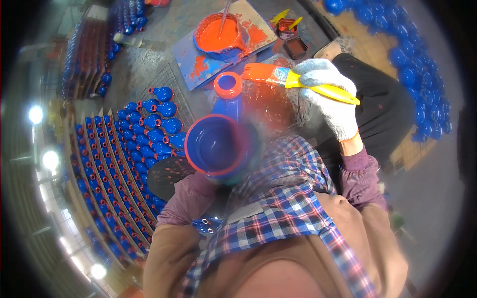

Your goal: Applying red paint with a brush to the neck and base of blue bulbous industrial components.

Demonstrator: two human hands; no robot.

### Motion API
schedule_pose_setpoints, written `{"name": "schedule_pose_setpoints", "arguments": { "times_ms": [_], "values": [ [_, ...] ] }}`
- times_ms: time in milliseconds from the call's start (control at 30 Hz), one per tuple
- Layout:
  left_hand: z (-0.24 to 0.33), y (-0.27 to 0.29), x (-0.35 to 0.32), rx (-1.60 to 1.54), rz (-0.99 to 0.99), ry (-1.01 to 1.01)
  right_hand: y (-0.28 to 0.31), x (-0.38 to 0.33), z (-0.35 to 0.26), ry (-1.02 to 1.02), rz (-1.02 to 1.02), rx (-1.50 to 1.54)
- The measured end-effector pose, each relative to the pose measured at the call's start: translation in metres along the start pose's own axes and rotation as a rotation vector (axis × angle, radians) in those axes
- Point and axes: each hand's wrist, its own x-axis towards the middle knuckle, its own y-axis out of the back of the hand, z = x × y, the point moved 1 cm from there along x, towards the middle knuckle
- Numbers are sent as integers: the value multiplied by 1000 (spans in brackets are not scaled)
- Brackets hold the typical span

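My right hand (pixel 328 94), in a white knitted glove, is closed round the yellow handle of a flat paintbrush (pixel 280 76). Wet orange-red paint coats the bristles, which point left, close beside the red rim of a small round opening (pixel 228 85). Below that opening is a blue neck, and nearer to me a wide blue bowl-shaped vessel (pixel 213 144) with a red rim, blurred on its right side. Whether neck and bowl are one piece I cannot tell. My left sleeve (pixel 191 193) runs up behind the vessel; the left hand itself is hidden there.
Ahead, a bucket (pixel 226 52) of orange-red paint with a stick in it stands on a paint-smeared board (pixel 188 57). Small dark tubs (pixel 295 48) are right of it. Several blue red-rimmed pieces (pixel 156 135) fill the left; glossy blue ones (pixel 420 74) lie at right.
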Motion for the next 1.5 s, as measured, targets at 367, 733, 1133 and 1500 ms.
{"name": "schedule_pose_setpoints", "arguments": {
  "times_ms": [367,733,1133,1500],
  "values": [
    [32,-13,-5,562,611,-86,-22,-1,-1,-475,432,73],
    [28,-51,19,744,602,-11,-48,-1,7,-291,280,-101],
    [32,-55,28,1329,582,-62,-36,8,10,-101,198,-204],
    [28,-61,36,1259,638,-23,-48,8,-1,201,-8,-633]
  ]
}}
